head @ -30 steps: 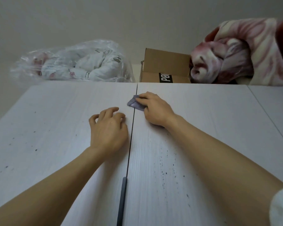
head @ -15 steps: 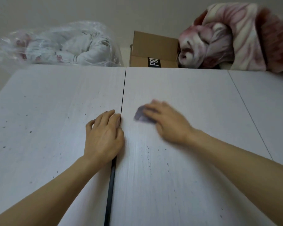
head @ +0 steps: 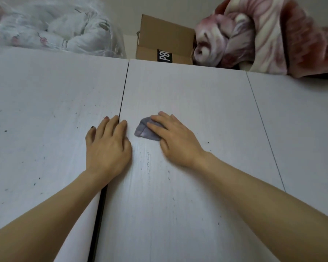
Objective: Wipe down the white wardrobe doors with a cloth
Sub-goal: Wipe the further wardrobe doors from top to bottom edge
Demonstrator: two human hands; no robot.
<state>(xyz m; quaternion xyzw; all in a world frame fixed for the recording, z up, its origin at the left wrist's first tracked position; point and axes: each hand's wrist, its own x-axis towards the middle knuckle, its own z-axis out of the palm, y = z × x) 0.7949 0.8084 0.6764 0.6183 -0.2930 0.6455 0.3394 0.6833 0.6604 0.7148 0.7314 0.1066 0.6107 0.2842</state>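
White wardrobe doors fill the view from below, speckled with small dark spots; the middle door (head: 187, 103) is the one under my hands. My right hand (head: 175, 140) presses a small folded grey-purple cloth (head: 145, 132) flat against this door, fingers on top of the cloth. My left hand (head: 108, 148) lies flat across the dark seam between the left door (head: 45, 110) and the middle door, fingers spread and holding nothing. A dark handle strip (head: 99, 214) runs along that seam below my left wrist.
On top of the wardrobe sit a clear plastic bag of white bedding (head: 55, 29) at the left, a cardboard box (head: 165, 44) in the middle and a rolled pink-and-red blanket (head: 263, 38) at the right. A third door (head: 301, 120) lies to the right.
My right hand has slid the cloth down the middle door, away from its top edge. My left hand stays at the seam. The view has tilted up.
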